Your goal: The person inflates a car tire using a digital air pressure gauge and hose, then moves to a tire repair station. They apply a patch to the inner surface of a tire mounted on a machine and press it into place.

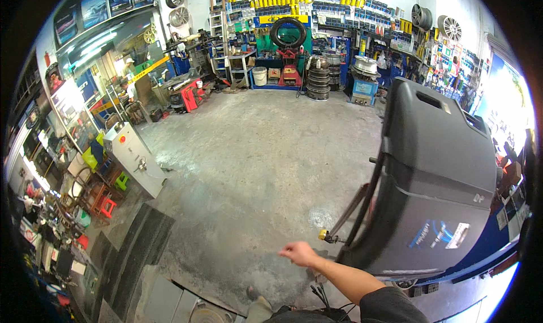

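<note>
My right hand (pixel 298 253) reaches out over the concrete floor from the lower right, its forearm bare below a dark sleeve. The fingers are loosely curled, and nothing shows in them. Just to the right stands a large dark grey plastic machine hood (pixel 435 193) with a blue and white sticker on its side. A metal bar with a yellow end piece (pixel 323 234) sticks out beside the hood, close to my hand but apart from it. My left hand is out of the picture.
Grey floor (pixel 254 142) stretches ahead. On the left are a grey cabinet (pixel 134 160) with a red button, black mats (pixel 138 249) and a red stool (pixel 107 205). Stacked wheel rims (pixel 318 80), a red stand (pixel 289 71) and a tyre (pixel 288 33) line the back wall.
</note>
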`<state>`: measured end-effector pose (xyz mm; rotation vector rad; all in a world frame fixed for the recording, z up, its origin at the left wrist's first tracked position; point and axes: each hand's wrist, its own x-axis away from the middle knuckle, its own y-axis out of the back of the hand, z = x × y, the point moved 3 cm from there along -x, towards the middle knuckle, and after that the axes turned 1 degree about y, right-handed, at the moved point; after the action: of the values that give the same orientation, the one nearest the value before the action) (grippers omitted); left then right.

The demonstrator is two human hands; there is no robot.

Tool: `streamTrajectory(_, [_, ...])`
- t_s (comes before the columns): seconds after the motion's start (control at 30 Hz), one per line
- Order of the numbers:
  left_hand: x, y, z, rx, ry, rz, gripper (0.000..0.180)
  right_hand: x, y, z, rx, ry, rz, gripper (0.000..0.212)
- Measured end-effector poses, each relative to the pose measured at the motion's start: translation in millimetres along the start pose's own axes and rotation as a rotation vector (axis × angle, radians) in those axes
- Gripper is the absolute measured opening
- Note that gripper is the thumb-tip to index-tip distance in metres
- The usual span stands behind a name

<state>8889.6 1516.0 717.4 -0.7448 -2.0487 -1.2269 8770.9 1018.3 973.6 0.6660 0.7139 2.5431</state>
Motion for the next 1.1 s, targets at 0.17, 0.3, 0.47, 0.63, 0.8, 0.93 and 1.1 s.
streamTrajectory(0.17, [-86.0, 78.6, -68.1, -0.093, -0.064, 0.082, 0.022, -89.4, 109.7, 19.4, -1.372, -0.220, -0.291, 0.075])
streamTrajectory(0.3, [-181.6, 180.7, -134.3, -0.246, -0.083, 0.151, 0.024, -124.2, 176.5, 67.8, -1.874, 0.381, -0.222, 0.086])
streamTrajectory(0.47, [-305.7, 294.1, -363.8, -0.034, -0.210, 0.050, 0.034, -171.6, 221.2, 103.1, -1.869, 0.426, -0.313, 0.076])
streamTrajectory(0.63, [-297.1, 277.0, -691.9, 0.270, -0.683, -0.001, 0.023, -289.3, 264.6, 101.3, -1.743, 0.319, -0.393, 0.064])
streamTrajectory(0.8, [-134.0, 206.0, -921.7, 0.237, -1.326, -0.181, 0.031, -446.0, 311.2, 125.3, -1.637, 0.191, -0.239, 0.059])
streamTrajectory(0.93, [-72.9, 183.5, -1048.5, 0.108, -1.902, -0.273, 0.038, -568.2, 327.3, 168.7, -1.589, 0.221, 0.101, 0.057])
streamTrajectory(1.1, [-185.6, 191.8, -1161.6, 0.111, -2.196, -0.397, 0.040, -674.3, 351.3, 196.2, -1.242, -0.105, 0.315, 0.070])
